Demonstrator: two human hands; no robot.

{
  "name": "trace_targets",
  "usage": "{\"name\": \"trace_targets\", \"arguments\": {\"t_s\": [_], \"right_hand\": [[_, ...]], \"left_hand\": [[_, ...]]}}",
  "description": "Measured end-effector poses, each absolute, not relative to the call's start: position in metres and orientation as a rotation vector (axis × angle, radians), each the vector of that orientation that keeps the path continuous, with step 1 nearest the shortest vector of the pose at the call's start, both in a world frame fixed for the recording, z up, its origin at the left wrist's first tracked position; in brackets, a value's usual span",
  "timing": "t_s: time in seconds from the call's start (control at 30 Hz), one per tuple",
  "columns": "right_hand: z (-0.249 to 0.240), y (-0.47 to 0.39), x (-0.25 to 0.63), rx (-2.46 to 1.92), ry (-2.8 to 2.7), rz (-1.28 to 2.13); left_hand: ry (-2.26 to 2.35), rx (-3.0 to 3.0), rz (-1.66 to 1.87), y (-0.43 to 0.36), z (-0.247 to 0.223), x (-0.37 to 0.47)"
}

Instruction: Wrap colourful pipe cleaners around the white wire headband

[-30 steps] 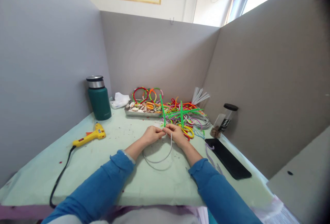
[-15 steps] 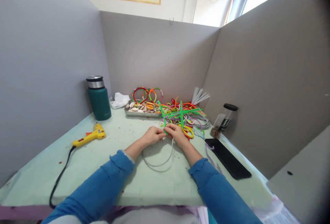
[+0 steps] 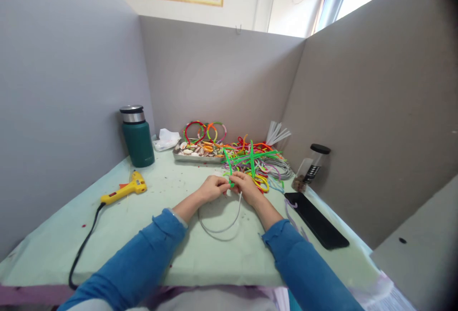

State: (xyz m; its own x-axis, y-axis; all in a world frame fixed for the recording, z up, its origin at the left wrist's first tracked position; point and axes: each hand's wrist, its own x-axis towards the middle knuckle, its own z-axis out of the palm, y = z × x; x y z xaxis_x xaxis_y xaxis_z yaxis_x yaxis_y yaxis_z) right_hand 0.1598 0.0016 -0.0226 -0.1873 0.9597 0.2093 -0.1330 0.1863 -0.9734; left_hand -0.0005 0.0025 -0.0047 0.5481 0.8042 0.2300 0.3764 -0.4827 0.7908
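My left hand (image 3: 213, 188) and my right hand (image 3: 246, 189) meet over the middle of the table, fingertips pinched close together. Between them is a fuzzy bright green pipe cleaner (image 3: 229, 160), its free end sticking up and away from me. A thin grey hoop (image 3: 214, 231) hangs below the fingers toward me, its upper part hidden by the hands. My left fingers grip the hoop near the green coil, while the right thumb and finger pinch the pipe cleaner against it. How many turns of green are wound there is hidden.
Behind the hands lie a heap of coloured pipe cleaners (image 3: 252, 158) and a metal tray (image 3: 200, 159) of shell-like pieces, with wrapped hoops (image 3: 195, 132) behind. At left are a yellow glue gun (image 3: 123, 191) and green bottle (image 3: 138, 139); at right, a black phone (image 3: 317, 220) and jar (image 3: 311, 168).
The green pipe cleaner's upright end has shifted slightly right and looks shorter above the fingers. Both hands stay together, the right one moving a little to the right.
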Motion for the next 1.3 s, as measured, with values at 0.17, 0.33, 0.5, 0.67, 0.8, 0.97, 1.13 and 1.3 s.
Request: {"name": "trace_targets", "arguments": {"t_s": [0.17,0.33,0.5,0.67,0.8,0.97,1.13,1.3], "right_hand": [[-0.023,0.003,0.160,-0.886,-1.330,1.220],[-0.019,0.001,0.159,-0.870,-1.262,1.271],[-0.015,-0.004,0.157,-0.851,-1.212,1.329],[-0.014,-0.005,0.157,-0.851,-1.216,1.323],[-0.015,-0.003,0.158,-0.823,-1.219,1.333],[-0.016,-0.003,0.158,-0.790,-1.213,1.344],[-0.015,-0.005,0.157,-0.816,-1.202,1.318],[-0.015,-0.005,0.156,-0.816,-1.167,1.313]], "left_hand": [[0.900,2.013,0.920,0.007,-0.010,0.000],[0.835,1.916,1.040,0.007,-0.011,0.000],[0.765,1.896,1.081,0.003,-0.005,0.000],[0.728,1.778,1.122,0.004,-0.002,0.002],[0.714,1.722,1.147,0.006,-0.003,0.003],[0.776,1.672,1.163,0.003,0.002,0.003],[0.842,1.529,1.150,0.001,0.004,0.003],[0.813,1.387,1.136,0.002,0.004,0.002]]}}
